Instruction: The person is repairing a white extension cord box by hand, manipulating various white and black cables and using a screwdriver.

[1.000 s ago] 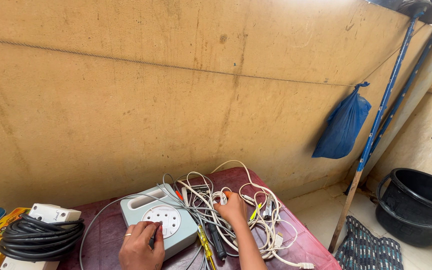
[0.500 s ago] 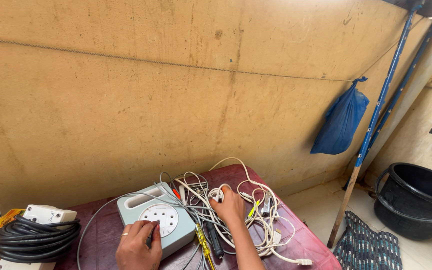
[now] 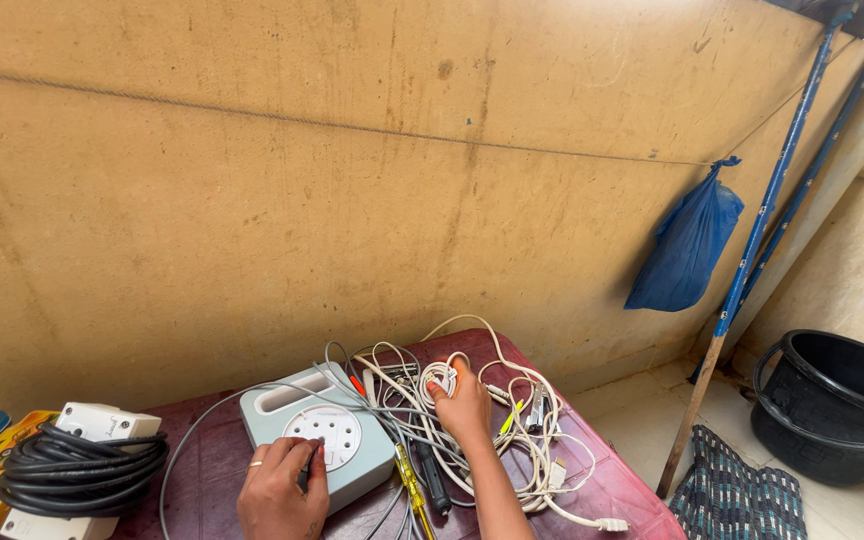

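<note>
Left hand (image 3: 282, 492) rested on the near edge of the grey socket box (image 3: 317, 440), fingers curled against its round white socket face, a ring on one finger; pressing rather than lifting, by the look of it. Right hand (image 3: 465, 408) lay just right of the box, closed on a small white plug (image 3: 445, 379) amid the tangle of white cables (image 3: 512, 440). Box sat flat on the maroon worktop (image 3: 212, 460), a grey lead looping out from its left side. Yellow-handled screwdriver (image 3: 412, 490) and black-handled tool (image 3: 433, 482) lay just right of the box, under the right forearm. Further left of the box, a coil of black cable (image 3: 72, 470) sat touching a white plug block (image 3: 102, 421). Well right of the box, beyond the worktop, a blue bag (image 3: 687, 245) hung on the wall, blue poles (image 3: 762, 230) leaned beside it, and a black tub (image 3: 837, 400) stood on the floor.
</note>
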